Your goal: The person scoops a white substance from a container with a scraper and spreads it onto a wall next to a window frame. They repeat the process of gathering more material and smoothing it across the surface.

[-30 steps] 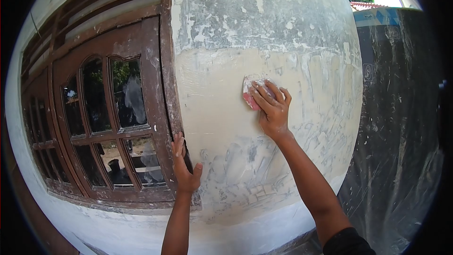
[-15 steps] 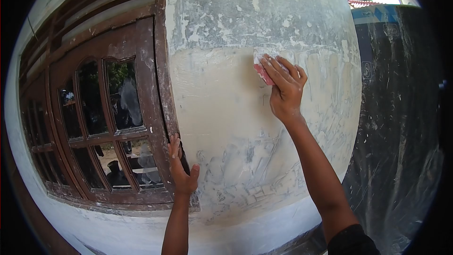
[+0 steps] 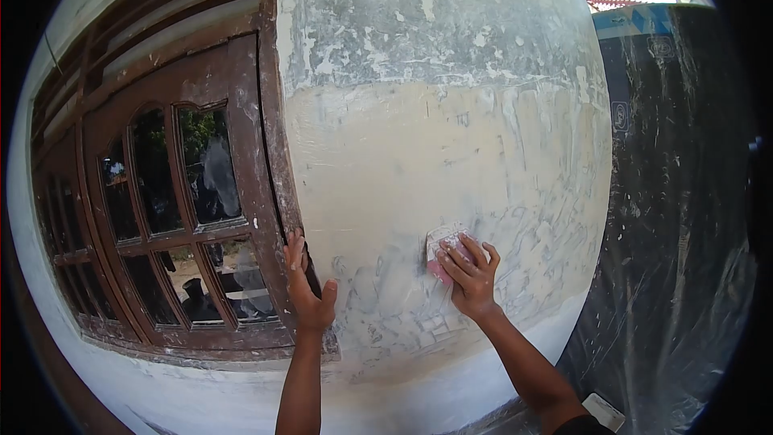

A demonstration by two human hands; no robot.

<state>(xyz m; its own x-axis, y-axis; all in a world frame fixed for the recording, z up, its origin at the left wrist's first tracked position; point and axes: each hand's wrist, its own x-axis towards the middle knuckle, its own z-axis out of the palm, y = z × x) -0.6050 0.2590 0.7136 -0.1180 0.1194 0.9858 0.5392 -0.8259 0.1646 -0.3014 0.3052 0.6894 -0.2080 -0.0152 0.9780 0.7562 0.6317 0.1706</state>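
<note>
My right hand [image 3: 473, 278] presses a pink piece of sandpaper [image 3: 440, 257], coated with white dust, flat against the lower part of the wall [image 3: 378, 161]. Its fingers are bent over the sheet, and its underside is hidden. The wall is cream in the middle, with grey streaks and trowel-like marks around my right hand. To the left, my left hand [image 3: 309, 288] rests with its fingers stretched up along the brown wooden window frame [image 3: 270, 153]; thumb and fingers are apart, and it holds nothing.
Brown window shutters [image 3: 241, 72] with dark glass panes fill the left side. On the right stands a tall black sheet-like surface [image 3: 668, 193] streaked with white. A pale container [image 3: 604, 411] sits low at the bottom right. Above my hands, the wall is mottled grey and white.
My right hand has moved the sandpaper down the wall, from the upper edge of the cream area to its lower part. My left hand stays at the window frame.
</note>
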